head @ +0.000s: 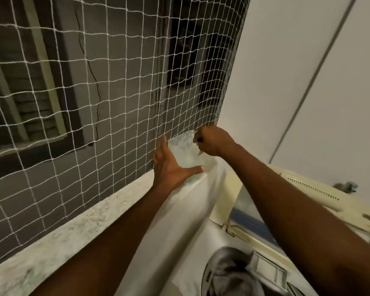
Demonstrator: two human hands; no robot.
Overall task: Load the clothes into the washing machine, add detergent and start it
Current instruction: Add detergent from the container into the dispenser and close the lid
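Note:
A clear plastic container (186, 152) with pale powder inside stands on the ledge corner by the net. My left hand (171, 165) wraps its side, thumb across the front. My right hand (212, 142) is closed at its top rim, fingers pinched on something I cannot make out. At the bottom of the view the top-loading washing machine (222, 227) stands with its cream lid (308, 193) raised. Grey clothes (229, 272) lie in the drum.
A white rope net (94, 103) covers the opening over a speckled stone ledge (73, 227). Grey wall and a window lie beyond it. A white wall (286, 82) rises on the right behind the machine.

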